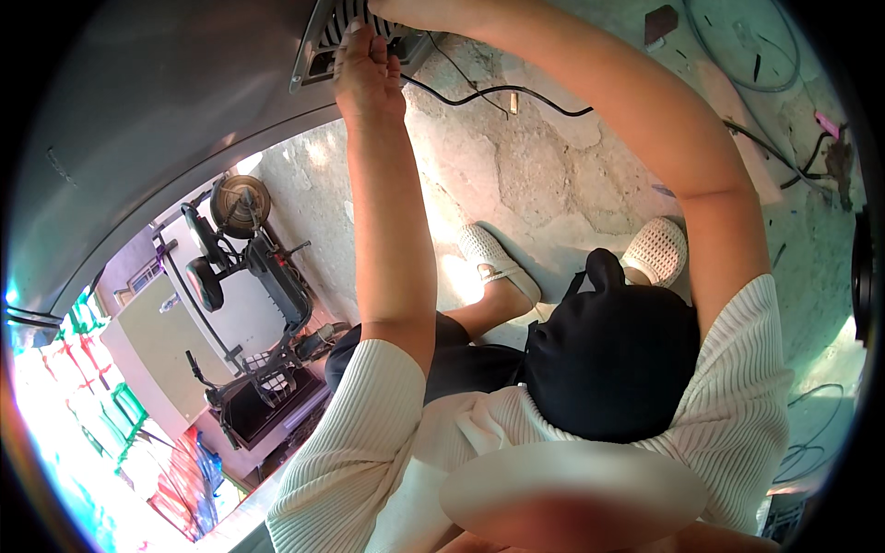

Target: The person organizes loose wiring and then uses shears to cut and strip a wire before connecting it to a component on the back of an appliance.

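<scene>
Left hand [371,81] and right hand [396,9] apparently work at the slotted panel [329,35], each grip unclear, steadiness probably needed next.

You've got an off-wht rib-knit top [493,419] on, w/ loose short sleeves [355,429], + blk trousers [475,369]. Your shoes [656,252] = cream slip-ons w/ small holes over the toes; L one's got a heel strap [519,305].
</scene>
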A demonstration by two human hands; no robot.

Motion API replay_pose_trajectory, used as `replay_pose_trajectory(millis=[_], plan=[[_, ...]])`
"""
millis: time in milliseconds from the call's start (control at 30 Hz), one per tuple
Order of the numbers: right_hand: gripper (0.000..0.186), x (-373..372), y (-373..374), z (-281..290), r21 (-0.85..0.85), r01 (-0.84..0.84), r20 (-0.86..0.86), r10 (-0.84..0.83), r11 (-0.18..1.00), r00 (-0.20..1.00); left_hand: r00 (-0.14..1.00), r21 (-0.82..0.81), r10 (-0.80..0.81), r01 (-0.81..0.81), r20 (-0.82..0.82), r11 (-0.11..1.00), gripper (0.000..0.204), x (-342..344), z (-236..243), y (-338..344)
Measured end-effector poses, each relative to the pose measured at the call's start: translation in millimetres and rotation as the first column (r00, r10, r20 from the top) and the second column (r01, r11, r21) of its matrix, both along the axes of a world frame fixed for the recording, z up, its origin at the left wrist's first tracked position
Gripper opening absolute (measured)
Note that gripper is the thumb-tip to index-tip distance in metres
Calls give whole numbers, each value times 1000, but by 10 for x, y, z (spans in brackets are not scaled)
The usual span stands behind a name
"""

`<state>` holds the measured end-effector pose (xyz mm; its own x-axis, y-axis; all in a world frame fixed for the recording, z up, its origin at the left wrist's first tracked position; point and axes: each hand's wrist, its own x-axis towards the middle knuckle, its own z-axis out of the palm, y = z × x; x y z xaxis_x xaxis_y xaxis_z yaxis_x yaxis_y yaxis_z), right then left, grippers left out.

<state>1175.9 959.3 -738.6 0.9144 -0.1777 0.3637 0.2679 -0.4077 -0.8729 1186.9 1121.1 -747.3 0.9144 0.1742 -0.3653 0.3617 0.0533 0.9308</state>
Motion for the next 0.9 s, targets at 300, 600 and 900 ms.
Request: replay_pose_trajectory(millis=[300, 600, 900], plan=[[17, 25, -31, 93, -73, -75, -78, 70, 994, 995, 1000, 26, -13, 12, 15, 1000, 26, -37, 9, 32], [21, 189, 33, 100, -199, -89, -112, 68, 976, 991, 1000, 28, 11, -11, 13, 1000, 31, -39, 20, 55], [22, 136, -242, 289, -193, -91, -232, 44, 977, 972, 999, 48, -38, 38, 4, 998, 23, -13, 106, -101]])
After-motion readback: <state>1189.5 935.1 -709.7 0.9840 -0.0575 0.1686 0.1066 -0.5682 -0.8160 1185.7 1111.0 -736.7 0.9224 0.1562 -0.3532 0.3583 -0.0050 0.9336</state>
